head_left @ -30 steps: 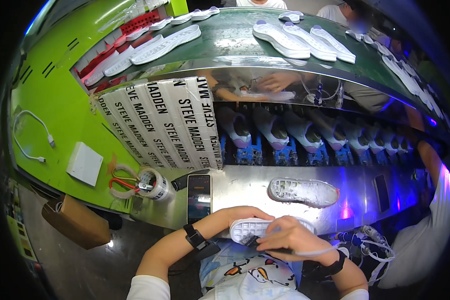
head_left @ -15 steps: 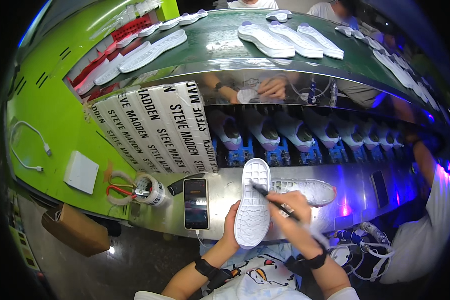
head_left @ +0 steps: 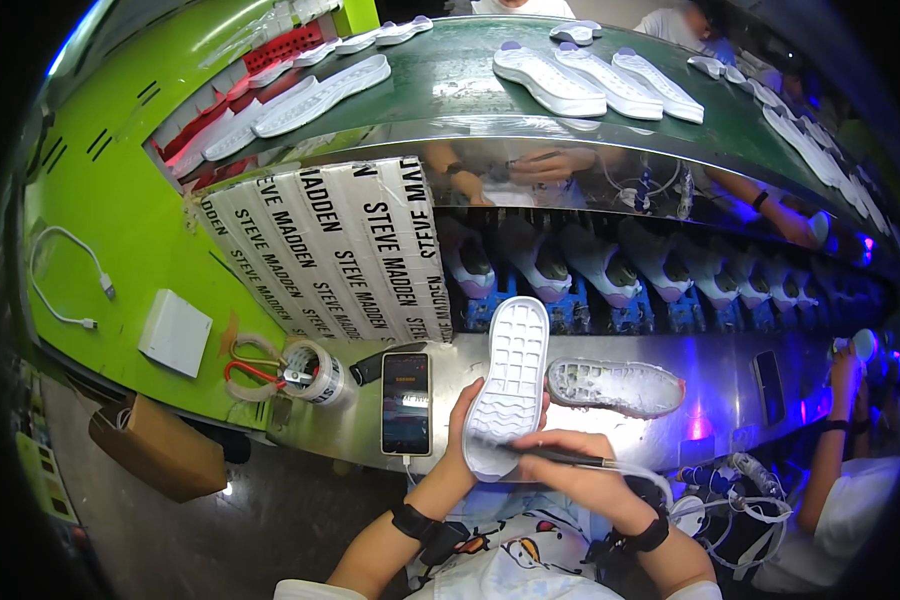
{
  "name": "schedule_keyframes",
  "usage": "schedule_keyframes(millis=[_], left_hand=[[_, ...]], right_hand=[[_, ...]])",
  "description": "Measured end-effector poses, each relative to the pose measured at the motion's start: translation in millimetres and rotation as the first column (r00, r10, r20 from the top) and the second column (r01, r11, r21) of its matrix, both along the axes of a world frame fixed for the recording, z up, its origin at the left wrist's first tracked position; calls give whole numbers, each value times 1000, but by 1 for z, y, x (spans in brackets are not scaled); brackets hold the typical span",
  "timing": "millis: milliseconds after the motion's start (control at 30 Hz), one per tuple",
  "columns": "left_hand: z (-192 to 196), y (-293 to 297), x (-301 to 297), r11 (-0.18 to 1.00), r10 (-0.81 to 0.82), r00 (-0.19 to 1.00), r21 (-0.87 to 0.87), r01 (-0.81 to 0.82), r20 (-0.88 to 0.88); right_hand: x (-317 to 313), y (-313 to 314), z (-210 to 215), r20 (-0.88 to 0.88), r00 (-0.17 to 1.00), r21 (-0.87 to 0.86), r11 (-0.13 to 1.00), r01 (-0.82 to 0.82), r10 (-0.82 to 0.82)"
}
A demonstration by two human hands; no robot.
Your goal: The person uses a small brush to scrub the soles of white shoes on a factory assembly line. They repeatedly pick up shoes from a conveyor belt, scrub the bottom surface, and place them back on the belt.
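My left hand [head_left: 461, 425] grips a white shoe sole [head_left: 519, 350] by its lower edge, its hollow, ribbed inner side facing up. Between the fingers of my right hand [head_left: 582, 478] is a dark-handled brush [head_left: 568, 456], with a pale tube running from its back end. The brush's tip is blurred by motion and lies over the near end of the sole, below the wavy ribs. Just right of the held sole, a second sole-shaped piece [head_left: 618, 387], whitish with a grid inside, rests on the metal bench [head_left: 660, 440].
Left of the sole lie a plugged-in phone [head_left: 407, 405], tape rolls [head_left: 320, 375] with scissors, and a printed cardboard sheet [head_left: 340, 255]. Shoes [head_left: 540, 270] line a dark slot ahead. White soles [head_left: 550, 82] sit on a green belt [head_left: 440, 90]. A co-worker's arm [head_left: 823, 460] is at the right.
My right hand has brought the brush from the sole's upper grid down to its near end, turning the handle nearly level. The view has shifted slightly; the co-worker's arm has moved.
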State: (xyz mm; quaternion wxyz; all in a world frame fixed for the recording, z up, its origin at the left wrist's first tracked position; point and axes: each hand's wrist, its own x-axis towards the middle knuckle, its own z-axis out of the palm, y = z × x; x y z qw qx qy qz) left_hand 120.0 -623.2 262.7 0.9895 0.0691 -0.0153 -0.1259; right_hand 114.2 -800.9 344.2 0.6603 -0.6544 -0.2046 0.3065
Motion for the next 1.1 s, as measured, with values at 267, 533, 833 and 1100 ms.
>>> schedule_keyframes(millis=[267, 533, 833, 1100], left_hand=[[9, 9, 10, 970, -198, 980, 142, 196, 4], [16, 13, 21, 845, -466, 879, 243, 477, -105], [92, 10, -19, 346, -340, 874, 910, -227, 347], [63, -1, 28, 170, -408, 862, 902, 397, -302]], right_hand=[[7, -9, -5, 247, 967, 95, 991, -94, 68], [9, -19, 22, 632, 733, -26, 952, -304, 251], [17, -41, 17, 678, 676, -125, 952, -279, 287], [23, -73, -3, 522, 838, -125, 986, -108, 158]])
